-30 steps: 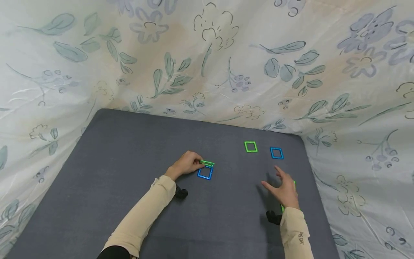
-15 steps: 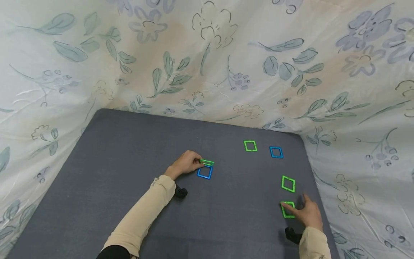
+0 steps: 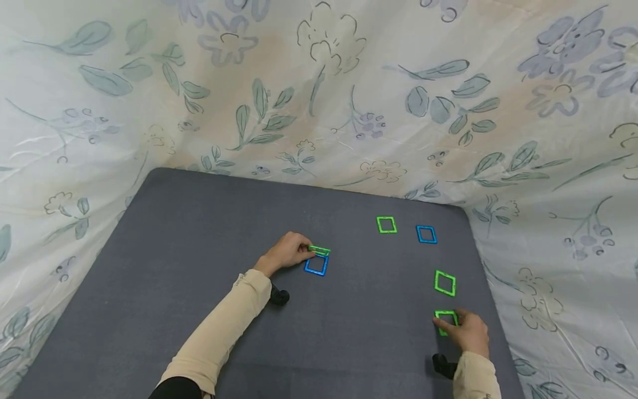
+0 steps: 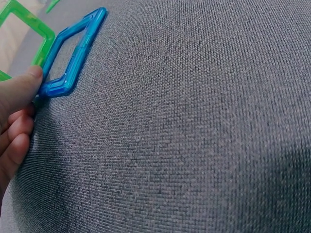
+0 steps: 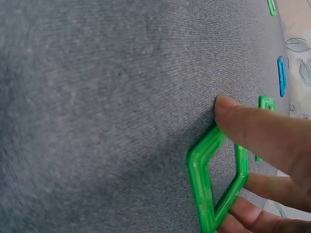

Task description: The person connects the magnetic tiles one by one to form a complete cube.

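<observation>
The left hand [image 3: 288, 252] pinches a raised green square [image 3: 319, 249] against a flat blue square [image 3: 315, 272] near frame centre; at lower right, the right hand [image 3: 471, 334] grips a second green square [image 3: 446, 312] between thumb and fingers, the thumb partly hiding a third green square [image 3: 445, 275] in the right wrist view; at right of centre lie a fourth green square [image 3: 386, 218] and another blue square [image 3: 426, 227].

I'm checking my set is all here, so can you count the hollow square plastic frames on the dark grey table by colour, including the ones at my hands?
Green hollow square plastic frames: 4
Blue hollow square plastic frames: 2
Total: 6
</observation>
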The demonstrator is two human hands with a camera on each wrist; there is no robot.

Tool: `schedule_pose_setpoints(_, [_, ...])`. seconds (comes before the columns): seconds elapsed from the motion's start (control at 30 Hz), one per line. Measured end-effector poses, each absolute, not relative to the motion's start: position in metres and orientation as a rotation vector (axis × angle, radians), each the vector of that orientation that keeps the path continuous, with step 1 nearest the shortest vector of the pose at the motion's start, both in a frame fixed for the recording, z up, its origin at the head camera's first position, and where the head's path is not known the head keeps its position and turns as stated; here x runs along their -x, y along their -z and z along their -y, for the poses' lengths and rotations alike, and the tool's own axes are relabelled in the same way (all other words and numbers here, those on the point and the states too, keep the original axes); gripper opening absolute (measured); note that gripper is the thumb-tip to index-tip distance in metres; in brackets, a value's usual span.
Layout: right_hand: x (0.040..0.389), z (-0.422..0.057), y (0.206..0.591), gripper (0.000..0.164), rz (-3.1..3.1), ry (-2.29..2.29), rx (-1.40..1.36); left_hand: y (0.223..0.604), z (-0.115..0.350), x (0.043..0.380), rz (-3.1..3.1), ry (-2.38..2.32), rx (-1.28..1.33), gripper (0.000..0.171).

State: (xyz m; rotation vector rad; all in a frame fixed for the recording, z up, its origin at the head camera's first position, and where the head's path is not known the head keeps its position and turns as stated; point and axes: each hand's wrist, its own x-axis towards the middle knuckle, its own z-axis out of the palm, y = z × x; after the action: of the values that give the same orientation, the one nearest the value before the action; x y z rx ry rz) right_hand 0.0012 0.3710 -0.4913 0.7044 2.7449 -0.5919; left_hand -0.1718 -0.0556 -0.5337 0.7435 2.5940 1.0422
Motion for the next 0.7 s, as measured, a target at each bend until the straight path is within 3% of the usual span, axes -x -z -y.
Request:
schedule_pose_setpoints(0.3, [0.003, -0.373, 0.495, 0.078, -2.732, 0.576, -0.711, 0.533, 0.057, 0.176, -2.603, -1.040, -0.783, 0.013])
schedule_pose_setpoints(0.7, [-0.003, -0.361, 0.506, 0.065, -3.027, 0.713, -0.556, 0.532, 0.058, 0.176, -2.595, -1.042, -0.778, 0.013])
